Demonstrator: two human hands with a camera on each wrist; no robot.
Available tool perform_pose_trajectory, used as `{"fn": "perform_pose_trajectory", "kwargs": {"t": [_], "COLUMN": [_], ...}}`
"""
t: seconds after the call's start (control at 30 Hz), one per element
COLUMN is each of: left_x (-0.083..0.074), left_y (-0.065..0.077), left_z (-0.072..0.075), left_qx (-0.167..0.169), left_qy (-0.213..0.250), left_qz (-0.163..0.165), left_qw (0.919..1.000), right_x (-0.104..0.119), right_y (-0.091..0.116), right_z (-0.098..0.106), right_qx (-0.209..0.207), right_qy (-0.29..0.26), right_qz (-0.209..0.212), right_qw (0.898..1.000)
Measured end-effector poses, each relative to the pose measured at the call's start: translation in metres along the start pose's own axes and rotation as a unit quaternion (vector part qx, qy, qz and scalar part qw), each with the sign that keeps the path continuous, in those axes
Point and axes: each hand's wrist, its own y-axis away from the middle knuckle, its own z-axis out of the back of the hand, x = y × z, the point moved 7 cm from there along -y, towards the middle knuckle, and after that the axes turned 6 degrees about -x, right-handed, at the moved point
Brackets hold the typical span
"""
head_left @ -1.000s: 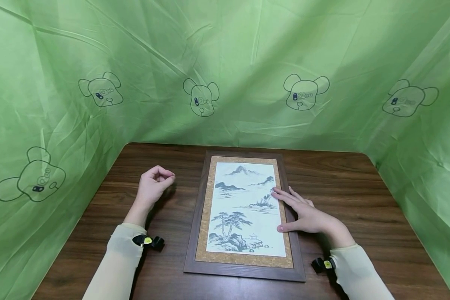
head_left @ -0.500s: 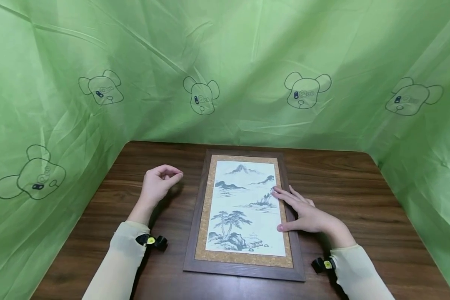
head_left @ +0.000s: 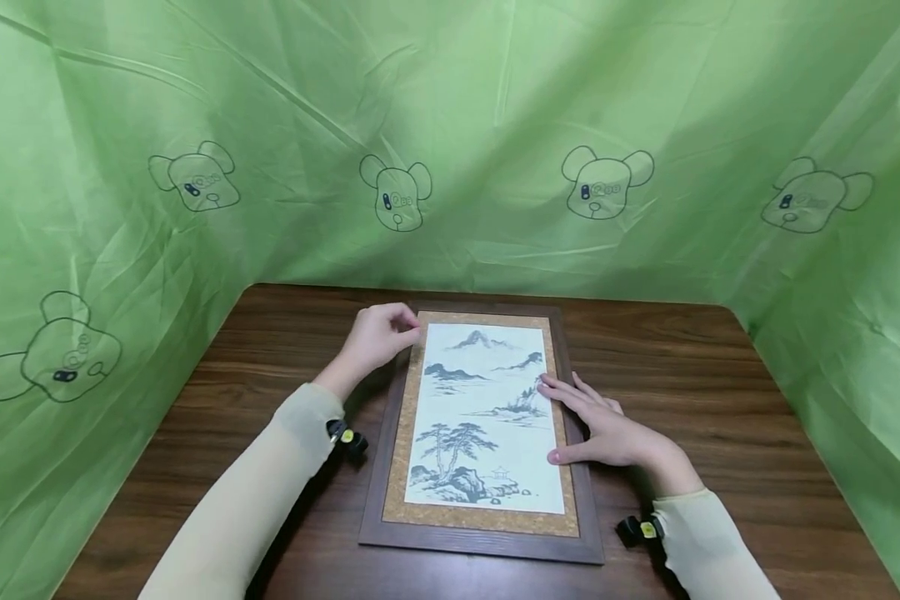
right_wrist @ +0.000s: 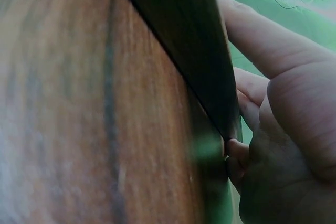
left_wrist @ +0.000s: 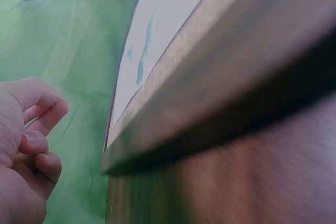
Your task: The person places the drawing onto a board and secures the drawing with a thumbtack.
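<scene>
A white sheet with an ink landscape [head_left: 487, 467] lies on a framed cork board [head_left: 487, 519] with a dark wooden rim. My left hand [head_left: 381, 337] is at the board's upper left corner, close to the sheet's corner. Thumb and forefinger pinch together there; in the left wrist view a tiny speck shows at the fingertips of this hand [left_wrist: 26, 135], too small to name. On the right side, my right hand [head_left: 607, 429] rests with spread fingers over the frame and on the sheet's right edge. The right wrist view shows that hand [right_wrist: 294, 114] beside the frame's edge.
The board lies on a dark wood-grain table [head_left: 690, 367]. A green curtain [head_left: 465, 100] printed with bear heads encloses the back and both sides. Small black cameras [head_left: 348, 437] are strapped at the wrists.
My left hand has moved right and a little away from me, from the bare table to the board's upper left corner, fingertips still pinched. The right hand stays in place on the sheet.
</scene>
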Motion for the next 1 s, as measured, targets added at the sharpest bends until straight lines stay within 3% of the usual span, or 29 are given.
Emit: {"fn": "perform_pose_trajectory", "kwargs": {"t": [0.13, 0.23, 0.47, 0.67, 1.0], "left_x": [-0.016, -0.026, -0.033, -0.032, -0.042], "left_y": [-0.023, -0.035, -0.047, -0.046, -0.052], "left_z": [-0.03, -0.049, -0.087, -0.1, -0.115], "left_qx": [0.045, 0.061, 0.076, 0.086, 0.096], "left_qy": [0.002, 0.002, -0.014, -0.036, -0.076], "left_qz": [-0.013, -0.019, -0.031, -0.016, -0.054], "left_qw": [0.9989, 0.998, 0.9965, 0.9956, 0.9911], "right_x": [-0.002, -0.002, -0.002, -0.002, -0.003], "right_y": [0.002, 0.002, -0.002, -0.005, -0.004], "right_z": [0.0, -0.001, -0.003, -0.005, -0.002], "right_qx": [-0.002, -0.003, -0.003, -0.001, -0.01], "right_qy": [0.001, -0.001, -0.002, 0.002, 0.013], "right_qz": [-0.006, -0.006, -0.002, 0.0, 0.005], "right_qw": [1.0, 1.0, 1.0, 1.0, 1.0]}}
